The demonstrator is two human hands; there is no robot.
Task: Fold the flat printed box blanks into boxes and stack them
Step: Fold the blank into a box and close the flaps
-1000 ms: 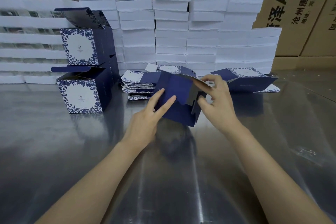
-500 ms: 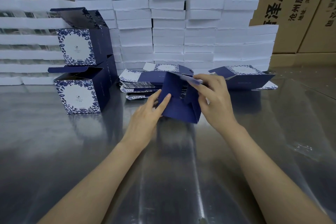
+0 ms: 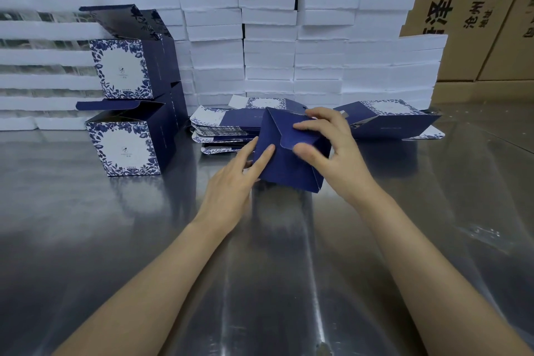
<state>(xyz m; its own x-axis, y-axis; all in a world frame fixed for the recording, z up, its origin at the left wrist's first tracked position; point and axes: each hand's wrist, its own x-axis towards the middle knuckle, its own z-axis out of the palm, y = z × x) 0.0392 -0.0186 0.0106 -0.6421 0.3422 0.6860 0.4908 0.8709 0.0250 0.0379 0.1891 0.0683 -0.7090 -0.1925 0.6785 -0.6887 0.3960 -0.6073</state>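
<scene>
Steel tabletop [image 3: 115,240]: reflective, bearing everything.
Backdrop: white foam slabs [image 3: 268,52], brown cartons [image 3: 476,9].
Navy box [image 3: 289,172]: tilted, mid-table, between my hands.
Left hand [image 3: 231,185]: straight fingers against its side.
Right hand [image 3: 338,153]: gripping its folded flaps.

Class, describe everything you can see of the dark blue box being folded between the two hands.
The box is plain dark blue card, matte, partly folded, with no print on the faces shown. It is tilted, one corner lowest, close over the shiny metal table. A rounded flap lies folded across its upper face. The left hand lays straight fingers on its left side; the right hand grips the flap end with thumb and curled fingers.
</scene>
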